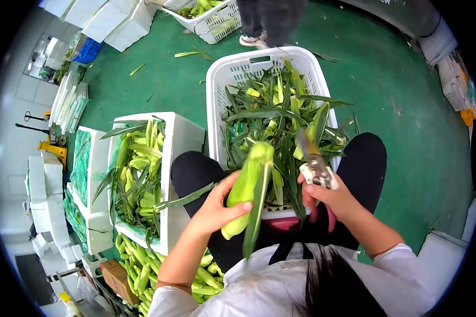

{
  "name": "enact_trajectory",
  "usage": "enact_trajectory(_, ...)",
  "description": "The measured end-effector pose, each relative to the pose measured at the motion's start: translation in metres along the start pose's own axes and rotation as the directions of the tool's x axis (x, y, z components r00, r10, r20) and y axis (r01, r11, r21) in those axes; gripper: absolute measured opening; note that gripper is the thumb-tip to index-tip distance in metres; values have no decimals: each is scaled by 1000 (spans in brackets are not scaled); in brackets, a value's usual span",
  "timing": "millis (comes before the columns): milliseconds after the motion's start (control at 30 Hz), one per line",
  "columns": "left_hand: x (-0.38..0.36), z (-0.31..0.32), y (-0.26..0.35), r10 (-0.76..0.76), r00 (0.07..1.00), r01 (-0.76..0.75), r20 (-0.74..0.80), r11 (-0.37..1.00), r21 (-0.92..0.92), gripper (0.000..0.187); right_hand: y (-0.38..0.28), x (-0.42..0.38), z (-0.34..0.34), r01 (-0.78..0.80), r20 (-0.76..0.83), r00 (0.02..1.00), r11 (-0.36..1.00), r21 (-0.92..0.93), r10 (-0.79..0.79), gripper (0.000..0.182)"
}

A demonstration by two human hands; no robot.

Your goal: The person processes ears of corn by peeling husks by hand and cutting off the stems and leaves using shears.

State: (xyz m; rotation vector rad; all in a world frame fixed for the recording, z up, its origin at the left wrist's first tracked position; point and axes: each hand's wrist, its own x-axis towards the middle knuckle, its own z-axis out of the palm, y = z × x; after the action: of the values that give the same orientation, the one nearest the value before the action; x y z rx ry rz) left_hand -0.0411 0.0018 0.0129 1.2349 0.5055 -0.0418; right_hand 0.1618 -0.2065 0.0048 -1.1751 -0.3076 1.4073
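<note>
A green ear of corn in its husk (243, 193) is in my left hand (222, 203), my fingers wrapped round its lower part. One long leaf hangs down along its right side. In my right hand (328, 198) is a pair of pruning shears (316, 168), blades pointing up and blurred. The shears are to the right of the corn and apart from it. Both hands are above the near end of a white plastic basket (214, 100) between my knees, which holds cut leaves and husk pieces (275, 113).
At the left, a white foam box (183, 132) holds corn ears with leaves. Loose ears (143, 269) lie in a pile below it. Another white basket (214, 29) and a standing person's legs (269, 21) are ahead. A yellow pallet jack (53, 148) is far left.
</note>
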Motion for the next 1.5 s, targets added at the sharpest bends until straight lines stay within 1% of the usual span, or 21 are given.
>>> enact_trajectory(33, 1, 10, -1, 162, 963, -89, -216, 946, 311, 75, 6, -4, 4, 103, -49, 994, 987, 124, -98, 35)
enact_trajectory(67, 2, 20, 4, 305, 902, -98, -305, 833, 545, 75, 3, -13, 2, 70, 52, 996, 986, 154, -79, 45)
enact_trajectory(133, 7, 31, 11, 561, 756, -28, -337, 542, 840, 76, -3, -32, 14, 2, 165, 986, 990, 139, -26, 61)
enact_trajectory(167, 10, 33, 13, 631, 711, 36, -311, 409, 912, 81, -5, -37, 23, -21, 229, 973, 988, 155, -16, 67)
enact_trajectory(233, 16, 40, 14, 703, 640, 107, -309, 317, 942, 79, -10, -34, 33, -143, 306, 946, 983, 111, 103, 73)
enact_trajectory(300, 20, 43, 7, 722, 628, 146, -289, 256, 956, 81, -9, -23, 46, -161, 220, 966, 983, 88, 138, 71)
enact_trajectory(333, 19, 44, 3, 726, 637, 159, -260, 207, 965, 83, -4, -13, 50, -59, 113, 992, 998, 8, 58, 58)
enact_trajectory(433, 12, 45, -5, 688, 660, 100, -302, 317, 943, 82, -13, 4, 57, -86, 20, 996, 996, 3, 86, 43)
enact_trajectory(500, -1, 37, -2, 572, 680, 62, -458, 578, 814, 73, -9, 9, 59, -53, -27, 998, 998, 31, 53, 31)
enact_trajectory(567, -29, 17, -10, 256, 765, -143, -591, 962, 232, 65, 11, 15, 54, 36, -73, 997, 999, 39, -33, 33)
enact_trajectory(633, -71, -10, -24, 79, 814, -268, -576, 930, -251, 60, 31, 19, 54, -14, -13, 1000, 989, 150, 16, 37)
enact_trajectory(700, -111, -24, -31, 154, 774, -393, -614, 877, -275, 61, 44, 10, 64, -131, 118, 986, 981, 146, 114, 51)
enact_trajectory(767, -134, -30, -47, 227, 649, -347, -726, 938, -17, 68, 64, 6, 66, -229, 435, 878, 973, 11, 202, 57)
enact_trajectory(833, -140, -23, -60, 264, 583, -221, -768, 962, 163, 75, 65, -6, 75, -529, 403, 792, 845, 79, 458, 60)
enact_trajectory(867, -135, -13, -59, 276, 574, -217, -771, 959, 182, 77, 70, 2, 65, -477, 456, 769, 877, -55, 447, 54)
enact_trajectory(900, -128, -4, -41, 422, 535, -116, -731, 894, 432, 78, 75, 11, 57, -319, 439, 822, 931, -176, 364, 36)
enact_trajectory(1000, -101, 6, -21, 541, 642, -132, -543, 776, 617, 78, 21, 26, 80, -145, 273, 950, 988, -53, 154, 23)
enact_trajectory(1033, -86, 6, -24, 656, 615, -225, -438, 678, 700, 76, -2, 29, 92, -47, 218, 975, 999, 4, 45, 23)
enact_trajectory(1167, -40, 16, -5, 705, 665, -333, -246, 575, 747, 71, -61, 22, 90, 178, 268, 946, 983, 36, -181, 23)
enact_trajectory(1233, -21, 23, 2, 697, 687, -337, -207, 558, 759, 69, -70, 13, 78, 179, 228, 963, 973, -144, -143, 30)
enact_trajectory(1500, 31, 44, -14, 703, 709, -332, -66, 414, 848, 68, -62, -3, 31, 136, 121, 987, 946, -295, -104, 30)
